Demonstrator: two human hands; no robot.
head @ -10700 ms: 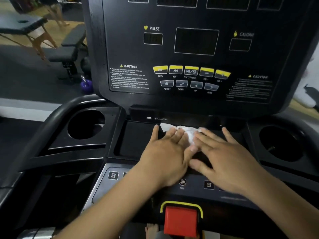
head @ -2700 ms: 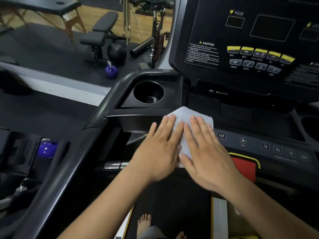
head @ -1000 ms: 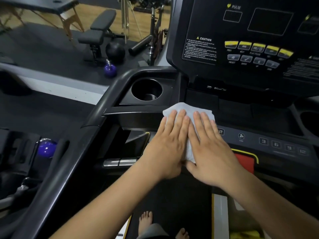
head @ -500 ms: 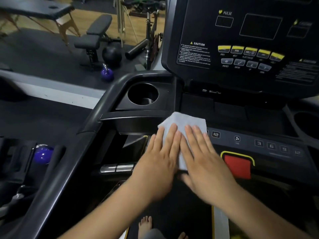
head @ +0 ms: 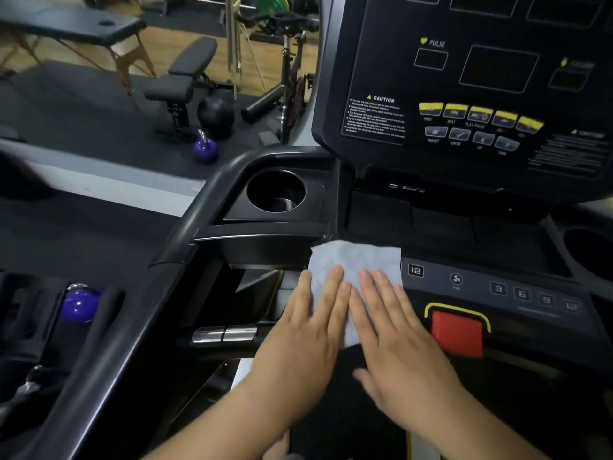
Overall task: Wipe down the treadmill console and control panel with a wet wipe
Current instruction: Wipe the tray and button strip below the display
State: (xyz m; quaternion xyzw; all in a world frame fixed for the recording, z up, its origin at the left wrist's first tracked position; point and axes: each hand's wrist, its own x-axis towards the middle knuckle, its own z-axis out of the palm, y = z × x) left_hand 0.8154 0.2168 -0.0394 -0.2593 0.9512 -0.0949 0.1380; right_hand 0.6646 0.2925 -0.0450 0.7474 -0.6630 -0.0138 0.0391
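The left hand (head: 303, 340) and right hand (head: 398, 336) hide the lower half of the wet wipe (head: 355, 260) and the panel buttons below it. The console (head: 374, 61) is cut off at top and right, and its small caution text (head: 373, 122) is too blurred to read

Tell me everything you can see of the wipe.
The wipe is a pale grey-white sheet, thin and slightly crinkled, looking like damp non-woven cloth. It lies spread flat on the left end of the control panel, its far edge against the tray ledge below the cup holder, just left of the "12" key. The left hand and right hand press on it palms down, fingers extended, covering its near half.
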